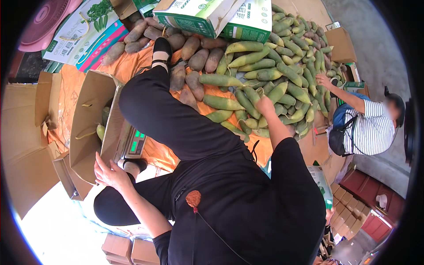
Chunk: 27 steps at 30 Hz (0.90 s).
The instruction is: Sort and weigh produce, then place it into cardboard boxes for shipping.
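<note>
Item: cardboard box (pixel 90 119), brown, flaps up, resting on a digital weighing scale (pixel 134 143) at my left. A few green radishes (pixel 102 126) show inside it; most of its interior is hidden by the flap, so I judge the fill as only begun.

Left hand (pixel 110 173): fingers spread flat against the box's lower corner, steadying it, gripping nothing.

Right hand (pixel 264 105): reached out onto the heap, closed around one long green radish (pixel 252 95); the grip itself is partly hidden.

Stock remaining: large pile of green radishes (pixel 282 66) on an orange sheet (pixel 75 95), far more than the box holds. Condition: elongated, pale-to-mid green, dusty. Beside them, a smaller lot of purplish-brown roots (pixel 194 57).

Other: printed cartons (pixel 212 15) at the far edge; a second person in a striped shirt (pixel 373 128) reaching into the pile.
</note>
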Tool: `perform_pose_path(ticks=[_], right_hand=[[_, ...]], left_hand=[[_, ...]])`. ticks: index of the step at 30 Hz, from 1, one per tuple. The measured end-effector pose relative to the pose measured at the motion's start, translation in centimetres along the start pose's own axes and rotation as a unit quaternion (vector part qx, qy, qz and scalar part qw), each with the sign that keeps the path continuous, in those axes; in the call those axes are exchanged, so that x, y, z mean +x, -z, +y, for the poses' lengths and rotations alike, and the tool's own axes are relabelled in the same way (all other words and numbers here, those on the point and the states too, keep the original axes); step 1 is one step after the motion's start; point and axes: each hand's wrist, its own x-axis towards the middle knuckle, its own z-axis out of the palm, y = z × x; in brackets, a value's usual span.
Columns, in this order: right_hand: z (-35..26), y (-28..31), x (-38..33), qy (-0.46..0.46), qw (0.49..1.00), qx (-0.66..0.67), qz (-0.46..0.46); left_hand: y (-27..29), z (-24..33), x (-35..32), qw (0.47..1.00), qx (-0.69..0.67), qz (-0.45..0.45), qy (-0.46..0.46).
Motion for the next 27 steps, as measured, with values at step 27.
perform_pose_path(ticks=[27], right_hand=[[1.2, -4.6, 0.3, -0.109, 0.984, 0.074, -0.117]], left_hand=[[1.2, 0.7, 0.1, 0.999, -0.025, -0.008, 0.026]])
